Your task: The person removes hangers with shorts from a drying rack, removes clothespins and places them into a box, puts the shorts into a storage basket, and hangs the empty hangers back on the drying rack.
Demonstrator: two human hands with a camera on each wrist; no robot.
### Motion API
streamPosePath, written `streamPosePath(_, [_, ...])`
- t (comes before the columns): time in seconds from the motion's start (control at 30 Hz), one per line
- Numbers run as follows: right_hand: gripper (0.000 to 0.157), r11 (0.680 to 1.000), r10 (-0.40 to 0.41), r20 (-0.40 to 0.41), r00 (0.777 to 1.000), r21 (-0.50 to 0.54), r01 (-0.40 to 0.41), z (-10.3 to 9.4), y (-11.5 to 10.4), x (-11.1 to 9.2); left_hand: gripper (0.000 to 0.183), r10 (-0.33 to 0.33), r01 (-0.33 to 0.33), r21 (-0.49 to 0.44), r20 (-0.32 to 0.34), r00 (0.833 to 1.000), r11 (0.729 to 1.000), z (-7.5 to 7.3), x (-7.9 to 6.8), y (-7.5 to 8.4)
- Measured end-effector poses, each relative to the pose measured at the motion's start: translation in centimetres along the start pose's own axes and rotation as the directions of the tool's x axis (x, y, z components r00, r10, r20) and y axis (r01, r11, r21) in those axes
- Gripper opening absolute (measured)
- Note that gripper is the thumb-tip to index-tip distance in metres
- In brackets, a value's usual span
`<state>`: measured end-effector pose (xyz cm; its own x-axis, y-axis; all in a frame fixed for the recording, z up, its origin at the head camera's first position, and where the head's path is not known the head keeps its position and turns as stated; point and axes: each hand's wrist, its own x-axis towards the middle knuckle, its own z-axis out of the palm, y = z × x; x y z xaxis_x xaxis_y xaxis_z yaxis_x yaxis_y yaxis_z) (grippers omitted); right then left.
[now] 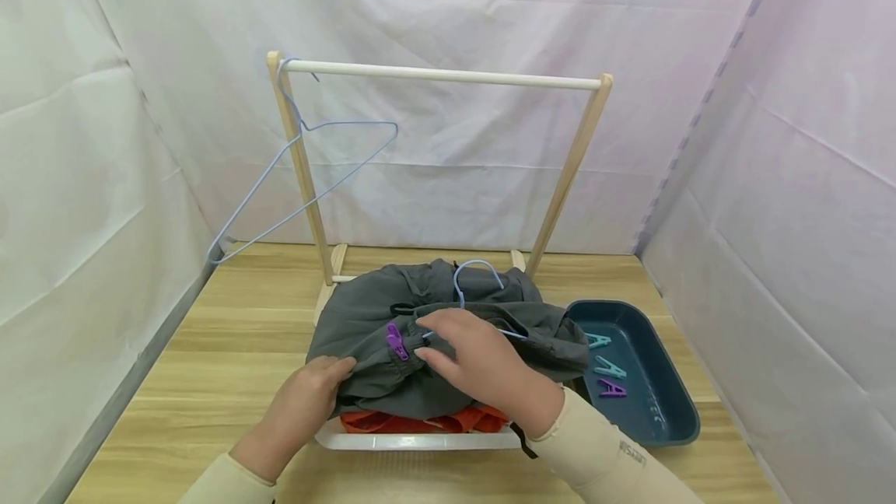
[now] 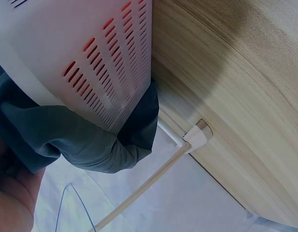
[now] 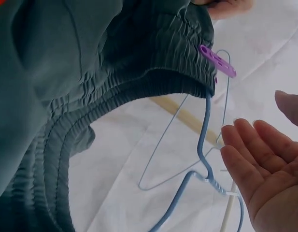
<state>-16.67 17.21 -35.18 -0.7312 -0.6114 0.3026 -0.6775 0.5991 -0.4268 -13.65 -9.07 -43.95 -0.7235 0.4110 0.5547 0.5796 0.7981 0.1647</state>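
Dark grey pants (image 1: pixel 364 306) with a gathered elastic waistband (image 3: pixel 180 63) lie heaped over a white basket (image 1: pixel 420 442). My left hand (image 1: pixel 308 395) grips the pants at their left edge, thumb on top and the other fingers hidden by cloth. One side of the waistband carries a purple clothespin (image 1: pixel 397 341), where a blue hanger (image 3: pixel 206 130) has its end inside. The hanger's hook sticks up above the cloth. My right hand (image 1: pixel 483 356) is over the pants near the clothespin, its fingers extended and holding nothing; in the right wrist view it is apart from the hanger.
A wooden rack with a white rail (image 1: pixel 441 75) stands behind the basket. Another blue hanger (image 1: pixel 350 122) hangs bare at its left end. To the right, a dark blue tray (image 1: pixel 647 430) holds several teal and purple clothespins. Red cloth (image 1: pixel 399 421) shows in the basket.
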Motion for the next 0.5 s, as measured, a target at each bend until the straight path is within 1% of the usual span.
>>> streamPosePath(0.2, [0.042, 0.998, 0.057, 0.098, 0.994, -0.035, -0.054, 0.8, -0.3, 1.4, 0.040, -0.007, 0.007, -0.006, 0.010, 1.000, 1.000, -0.1, 0.0, 0.0])
streamPosePath(0.33, [0.044, 0.995, 0.087, 0.165, 0.982, -0.061, -0.078, 1.2, -0.6, 2.2, 0.040, -0.004, 0.004, -0.014, 0.013, 1.000, 1.000, -0.1, 0.0, 0.0])
streamPosePath(0.5, [0.046, 0.990, 0.127, 0.219, 0.967, -0.081, -0.112, 1.8, -0.9, 3.2, 0.039, -0.010, 0.010, -0.035, 0.020, 1.000, 0.999, -0.1, 0.0, 0.0])
